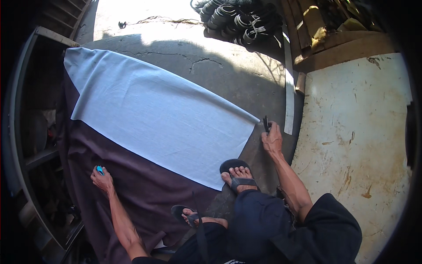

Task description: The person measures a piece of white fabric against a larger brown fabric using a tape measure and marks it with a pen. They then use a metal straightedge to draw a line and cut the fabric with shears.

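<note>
A large dark maroon sheet [127, 160] of cloth-like material lies on the floor, its pale blue-grey side [162, 114] turned up in a broad fold across the middle. My left hand [103, 181], over the maroon part, is closed on a small teal object [100, 170] whose kind I cannot make out. At the right end of the pale fold, just off its corner, my right hand [272, 140] grips a slim black tool [266, 124], mostly hidden by the fingers. My sandaled right foot [239, 175] rests at the sheet's lower right corner; my other sandaled foot [190, 216] is on the maroon part.
To the right leans or lies a worn, stained whitish board [351, 141], with a narrow pale strip [289, 88] beside it. Coils of black tubing or cable [239, 20] lie at the far side on cracked concrete [193, 57]. A framed shelf [20, 110] stands along the left.
</note>
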`<move>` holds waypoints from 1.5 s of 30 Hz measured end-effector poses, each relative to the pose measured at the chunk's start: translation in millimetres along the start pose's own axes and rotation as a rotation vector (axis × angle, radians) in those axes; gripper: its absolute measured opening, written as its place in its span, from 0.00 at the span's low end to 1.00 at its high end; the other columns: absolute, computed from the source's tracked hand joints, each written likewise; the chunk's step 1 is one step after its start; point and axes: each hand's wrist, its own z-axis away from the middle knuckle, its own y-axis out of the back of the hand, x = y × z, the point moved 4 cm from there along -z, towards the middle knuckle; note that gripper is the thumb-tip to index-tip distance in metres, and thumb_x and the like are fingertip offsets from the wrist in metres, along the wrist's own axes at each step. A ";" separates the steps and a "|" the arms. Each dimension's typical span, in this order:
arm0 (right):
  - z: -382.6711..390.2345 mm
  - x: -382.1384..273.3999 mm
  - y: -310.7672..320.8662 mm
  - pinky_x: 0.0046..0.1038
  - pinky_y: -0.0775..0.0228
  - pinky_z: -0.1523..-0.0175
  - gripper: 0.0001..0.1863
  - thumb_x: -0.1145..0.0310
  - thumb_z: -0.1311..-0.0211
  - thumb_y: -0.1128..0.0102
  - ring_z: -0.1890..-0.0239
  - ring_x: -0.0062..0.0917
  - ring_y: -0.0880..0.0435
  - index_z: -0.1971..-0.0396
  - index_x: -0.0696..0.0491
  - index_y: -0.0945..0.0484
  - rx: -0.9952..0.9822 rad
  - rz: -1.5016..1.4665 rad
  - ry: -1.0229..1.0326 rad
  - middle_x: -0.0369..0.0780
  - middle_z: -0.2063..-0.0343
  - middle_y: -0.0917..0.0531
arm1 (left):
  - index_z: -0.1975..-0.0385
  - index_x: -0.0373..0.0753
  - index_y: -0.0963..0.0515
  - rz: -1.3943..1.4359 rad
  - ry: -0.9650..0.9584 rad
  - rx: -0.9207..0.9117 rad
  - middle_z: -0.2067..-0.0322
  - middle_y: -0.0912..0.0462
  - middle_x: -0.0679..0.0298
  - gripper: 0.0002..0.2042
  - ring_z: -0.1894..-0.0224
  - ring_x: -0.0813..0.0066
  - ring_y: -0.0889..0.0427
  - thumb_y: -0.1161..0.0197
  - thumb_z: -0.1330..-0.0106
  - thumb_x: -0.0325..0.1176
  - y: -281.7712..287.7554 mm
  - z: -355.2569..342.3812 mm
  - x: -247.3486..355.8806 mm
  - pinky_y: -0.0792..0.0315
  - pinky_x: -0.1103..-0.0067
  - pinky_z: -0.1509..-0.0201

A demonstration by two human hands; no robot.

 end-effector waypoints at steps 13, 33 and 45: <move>-22.3 -84.3 -22.2 0.46 0.24 0.53 0.19 0.57 0.39 0.33 0.56 0.47 0.17 0.53 0.52 0.22 -0.134 -0.207 0.124 0.47 0.58 0.23 | 0.64 0.31 0.24 0.779 -0.172 -0.851 0.68 0.20 0.46 0.15 0.62 0.45 0.20 0.44 0.34 0.40 67.4 276.8 290.8 0.28 0.61 0.56; -90.1 -58.2 -18.5 0.45 0.26 0.54 0.16 0.55 0.40 0.32 0.56 0.45 0.15 0.60 0.52 0.17 -0.392 0.036 0.414 0.45 0.64 0.15 | 0.49 0.41 0.27 0.413 -0.552 -0.405 0.61 0.28 0.55 0.21 0.56 0.54 0.27 0.32 0.41 0.40 58.3 323.9 239.9 0.34 0.60 0.54; 92.5 -156.2 -29.4 0.32 0.28 0.57 0.27 0.44 0.36 0.34 0.65 0.24 0.20 0.56 0.57 0.15 -1.395 -0.561 -0.230 0.38 0.70 0.18 | 0.58 0.34 0.27 1.091 -0.020 -0.646 0.73 0.15 0.48 0.23 0.68 0.55 0.14 0.51 0.23 0.53 90.6 305.1 288.5 0.24 0.63 0.62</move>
